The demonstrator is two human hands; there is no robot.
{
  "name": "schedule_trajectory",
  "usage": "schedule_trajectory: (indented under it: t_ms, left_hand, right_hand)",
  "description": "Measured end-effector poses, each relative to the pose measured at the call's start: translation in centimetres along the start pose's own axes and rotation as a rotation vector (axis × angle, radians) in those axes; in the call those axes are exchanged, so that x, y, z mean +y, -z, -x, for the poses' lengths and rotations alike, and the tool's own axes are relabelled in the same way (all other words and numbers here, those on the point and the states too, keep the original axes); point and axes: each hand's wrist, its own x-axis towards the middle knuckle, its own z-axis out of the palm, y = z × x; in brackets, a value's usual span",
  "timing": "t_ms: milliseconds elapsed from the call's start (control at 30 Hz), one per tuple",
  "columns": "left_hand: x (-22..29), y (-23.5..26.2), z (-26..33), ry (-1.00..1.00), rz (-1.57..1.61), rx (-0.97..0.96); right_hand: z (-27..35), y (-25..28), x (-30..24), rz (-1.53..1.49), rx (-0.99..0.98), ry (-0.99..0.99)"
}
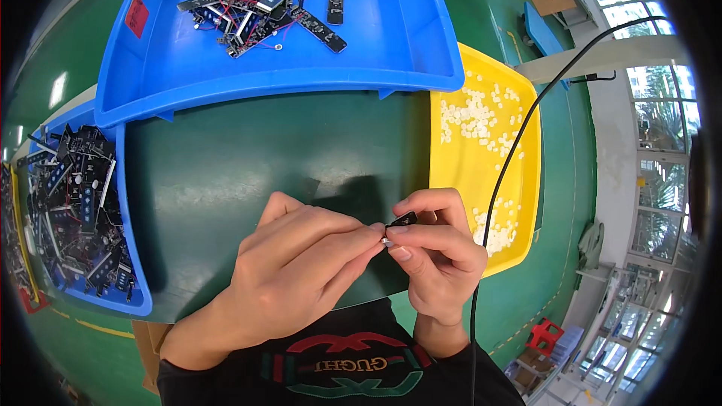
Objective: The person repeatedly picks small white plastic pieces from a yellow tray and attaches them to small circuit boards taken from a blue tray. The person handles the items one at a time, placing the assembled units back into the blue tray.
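Observation:
Just above the near edge of the table, both hands meet at a small black circuit board. My right hand pinches its visible end between thumb and fingers. From the other side, my left hand closes its fingertips on the board and hides the rest of it. A tiny silvery-white part shows between the fingertips of the two hands; I cannot tell which hand holds it.
A blue bin at the far side holds wired circuit boards. Another blue bin on the left is full of them. At the right, a yellow tray contains small white pieces. A black cable arches over it. Green tabletop lies between.

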Motion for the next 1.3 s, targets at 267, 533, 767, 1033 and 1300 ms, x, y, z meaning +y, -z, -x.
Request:
schedule_trajectory:
  t_ms: [267, 533, 767, 1033, 1300]
  left_hand:
    - [-0.2, 0.1, 0.0, 0.008, -0.013, 0.008]
    - [-0.4, 0.1, 0.2, -0.073, -0.042, 0.023]
    - [0.0, 0.0, 0.0, -0.168, 0.056, 0.023]
    - [0.1, 1.2, -0.1, -0.081, 0.124, -0.062]
    - [4.5, 14.2, 8.3, 0.164, -0.425, 0.757]
  right_hand:
    - [-0.1, -0.8, 1.1, -0.009, 0.06, 0.101]
    - [0.4, -1.3, 0.6, 0.321, 0.089, 0.127]
    - [0.7, -2.2, 1.4, -0.11, 0.163, 0.155]
    - [0.5, -0.4, -0.4, -0.038, 0.094, 0.161]
    - [2.5, 10.7, 0.1, 1.154, -0.015, -0.17]
